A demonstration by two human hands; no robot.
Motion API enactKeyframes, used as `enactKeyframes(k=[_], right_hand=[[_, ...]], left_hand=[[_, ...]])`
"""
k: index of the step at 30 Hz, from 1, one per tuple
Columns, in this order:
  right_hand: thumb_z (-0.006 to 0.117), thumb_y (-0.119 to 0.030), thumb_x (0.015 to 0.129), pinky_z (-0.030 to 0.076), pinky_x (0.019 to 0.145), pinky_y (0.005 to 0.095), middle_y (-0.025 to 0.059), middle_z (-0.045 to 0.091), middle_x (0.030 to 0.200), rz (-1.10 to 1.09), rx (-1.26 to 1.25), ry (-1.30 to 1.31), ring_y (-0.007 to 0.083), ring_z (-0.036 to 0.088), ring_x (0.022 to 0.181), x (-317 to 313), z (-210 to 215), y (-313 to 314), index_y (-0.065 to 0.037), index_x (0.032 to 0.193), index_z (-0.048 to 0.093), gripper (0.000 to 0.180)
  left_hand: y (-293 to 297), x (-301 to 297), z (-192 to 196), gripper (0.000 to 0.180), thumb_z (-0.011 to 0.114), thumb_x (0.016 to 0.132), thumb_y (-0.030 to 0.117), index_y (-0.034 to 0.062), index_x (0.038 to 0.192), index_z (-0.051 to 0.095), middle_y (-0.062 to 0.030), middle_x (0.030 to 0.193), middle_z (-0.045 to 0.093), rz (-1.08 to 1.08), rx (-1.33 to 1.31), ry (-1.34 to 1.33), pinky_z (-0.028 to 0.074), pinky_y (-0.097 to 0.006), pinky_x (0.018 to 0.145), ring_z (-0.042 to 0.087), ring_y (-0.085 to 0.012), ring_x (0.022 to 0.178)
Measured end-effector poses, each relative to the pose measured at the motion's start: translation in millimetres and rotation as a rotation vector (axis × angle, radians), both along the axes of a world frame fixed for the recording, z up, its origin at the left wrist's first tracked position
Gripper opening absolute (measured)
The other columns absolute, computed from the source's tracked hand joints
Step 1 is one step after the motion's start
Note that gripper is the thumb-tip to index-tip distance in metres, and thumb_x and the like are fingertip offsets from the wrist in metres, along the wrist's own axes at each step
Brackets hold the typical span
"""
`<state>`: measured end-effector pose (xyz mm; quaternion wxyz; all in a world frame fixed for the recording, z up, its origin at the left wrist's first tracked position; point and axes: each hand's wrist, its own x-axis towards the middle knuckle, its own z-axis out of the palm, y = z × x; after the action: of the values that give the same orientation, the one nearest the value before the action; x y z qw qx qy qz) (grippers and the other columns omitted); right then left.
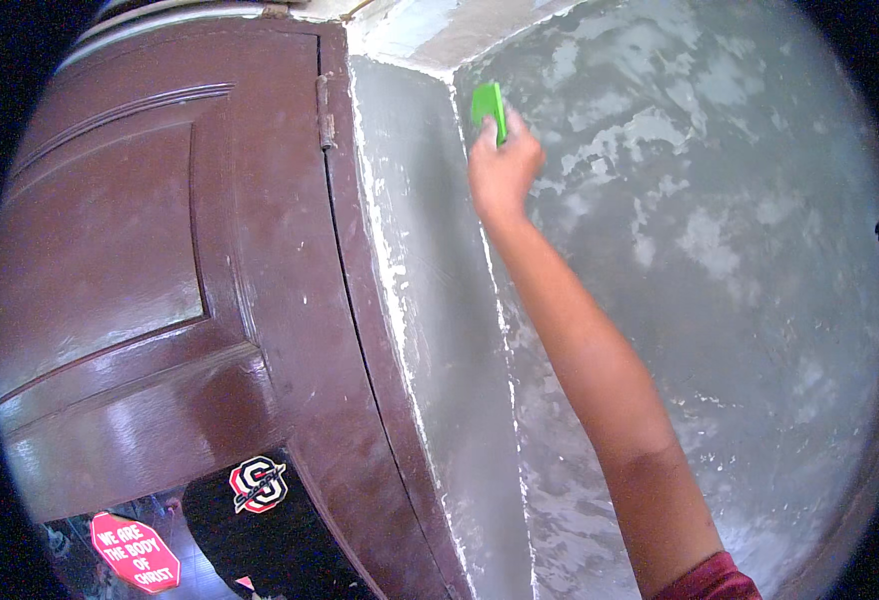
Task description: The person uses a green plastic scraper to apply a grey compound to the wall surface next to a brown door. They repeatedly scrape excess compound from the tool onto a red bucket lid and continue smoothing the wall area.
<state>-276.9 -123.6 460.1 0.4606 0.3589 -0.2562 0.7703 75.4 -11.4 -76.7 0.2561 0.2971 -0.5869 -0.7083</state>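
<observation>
My right hand (507,172) reaches up along the grey wall (660,330), close to the inner corner under the ceiling. Its fingers are closed around a bright green flat scraper (488,104), which looks like a plastic putty spreader. The scraper is at the wall by the corner; whether its edge touches the surface I cannot tell. The wall carries patchy pale smears and scuffed spots. Down the corner runs a ragged white line (505,325). My left hand is out of view.
A glossy brown panelled door (110,240) with a hinge (326,112) fills the left side. Beside its frame stands a narrow grey wall strip (440,250). Low on the door are a red octagonal sticker (136,553) and a black, white and red emblem (260,485). A pale ceiling (440,30) lies above.
</observation>
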Motion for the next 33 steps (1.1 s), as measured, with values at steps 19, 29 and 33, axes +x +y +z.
enactKeyframes(k=[19,29,33], right_hand=[[0.059,0.0,0.071,0.052,0.065,0.0435,0.0274,0.061,0.081,-0.212,0.166,0.456,0.0386,0.064,0.07,75,-33,-65,-0.001,0.108,0.064,0.037],[0.057,-0.006,0.087,0.045,0.06,0.0333,0.0133,0.061,0.067,0.444,-0.134,0.082,0.017,0.056,0.062,63,-40,-18,0.003,0.096,0.064,0.014],[0.055,-0.008,0.091,0.046,0.064,0.0287,0.0065,0.064,0.08,0.259,-0.087,0.002,0.0103,0.055,0.072,4,-48,-30,0.004,0.11,0.062,0.023]], left_hand=[[-1,16,-22,0.034,0.051,0.095,0.033,0.0021,0.101,0.064,-0.0003,0.075,0.054,0.13,0.178,0.067,0.033,-0.024,0.053,0.044,-0.0095,0.06],[-4,31,-29,0.031,0.054,0.092,0.023,-0.0017,0.108,0.062,0.0012,0.073,0.054,0.006,0.205,0.137,0.03,-0.022,0.051,0.041,-0.0068,0.056],[-14,34,-25,0.031,0.054,0.092,0.023,-0.0011,0.109,0.062,0.0012,0.073,0.054,0.007,0.139,0.078,0.03,-0.022,0.051,0.041,-0.007,0.056]])
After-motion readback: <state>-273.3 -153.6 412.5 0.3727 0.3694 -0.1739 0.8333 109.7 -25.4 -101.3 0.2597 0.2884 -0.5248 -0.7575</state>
